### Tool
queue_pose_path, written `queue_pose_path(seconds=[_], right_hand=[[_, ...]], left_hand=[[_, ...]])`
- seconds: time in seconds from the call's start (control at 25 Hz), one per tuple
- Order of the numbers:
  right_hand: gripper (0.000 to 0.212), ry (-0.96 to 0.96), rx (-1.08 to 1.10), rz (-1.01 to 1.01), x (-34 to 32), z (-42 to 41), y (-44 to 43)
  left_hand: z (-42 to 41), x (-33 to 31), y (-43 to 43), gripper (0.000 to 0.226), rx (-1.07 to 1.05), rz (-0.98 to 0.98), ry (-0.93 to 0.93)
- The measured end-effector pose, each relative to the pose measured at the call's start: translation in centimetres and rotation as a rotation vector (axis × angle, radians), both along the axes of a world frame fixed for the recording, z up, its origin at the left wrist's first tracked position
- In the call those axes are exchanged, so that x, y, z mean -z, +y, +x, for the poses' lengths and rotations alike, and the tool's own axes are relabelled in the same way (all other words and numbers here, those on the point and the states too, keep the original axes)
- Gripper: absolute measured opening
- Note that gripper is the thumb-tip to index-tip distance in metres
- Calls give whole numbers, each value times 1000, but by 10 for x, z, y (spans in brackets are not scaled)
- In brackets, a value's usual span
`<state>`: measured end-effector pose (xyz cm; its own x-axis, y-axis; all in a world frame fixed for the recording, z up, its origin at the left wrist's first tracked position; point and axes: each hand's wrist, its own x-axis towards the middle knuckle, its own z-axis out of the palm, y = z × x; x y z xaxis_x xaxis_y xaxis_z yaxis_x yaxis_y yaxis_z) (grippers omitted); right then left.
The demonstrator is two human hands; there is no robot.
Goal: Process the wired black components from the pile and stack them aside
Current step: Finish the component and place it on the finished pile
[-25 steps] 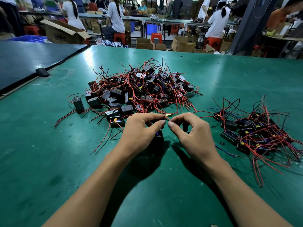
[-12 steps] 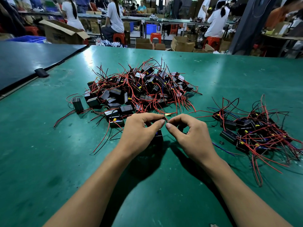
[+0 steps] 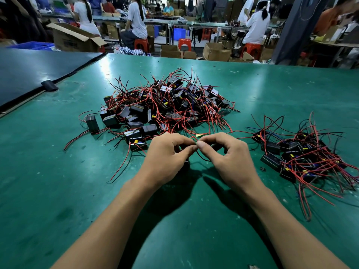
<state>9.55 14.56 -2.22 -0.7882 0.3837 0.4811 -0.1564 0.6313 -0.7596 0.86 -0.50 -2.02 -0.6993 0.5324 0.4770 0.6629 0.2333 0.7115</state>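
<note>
A large pile of black box components with red and black wires lies in the middle of the green table. A smaller heap of the same components sits at the right. In front of the large pile my left hand and my right hand meet fingertip to fingertip, both pinching the thin wires of one component. That component's black body peeks out under my left hand, mostly hidden. A small yellow tag shows just above the fingertips.
A dark mat covers the table's far left, with a black clip on its edge. Loose red wires trail out toward the left front. Beyond the table, seated people work among cardboard boxes and red stools.
My two hands have drawn slightly closer, so the thumbs and fingertips now touch over the wires. The piles have not moved.
</note>
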Motion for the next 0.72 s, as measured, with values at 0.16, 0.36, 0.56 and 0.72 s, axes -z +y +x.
queue_pose_path(seconds=[0.16, 0.36, 0.56, 0.72], right_hand=[[5, -54, -33, -2, -6, 2, -2], [16, -129, -78, -70, -10, 3, -3], [22, -208, -49, -68, -8, 0, -1], [29, -286, -57, -92, -7, -3, 3]], left_hand=[[-3, 3, 0, 6, 43, -37, 174], [-5, 6, 1, 9, 64, -41, 268], [-3, 4, 1, 10, 103, -83, 288], [-2, 4, 4, 13, 94, -90, 305]])
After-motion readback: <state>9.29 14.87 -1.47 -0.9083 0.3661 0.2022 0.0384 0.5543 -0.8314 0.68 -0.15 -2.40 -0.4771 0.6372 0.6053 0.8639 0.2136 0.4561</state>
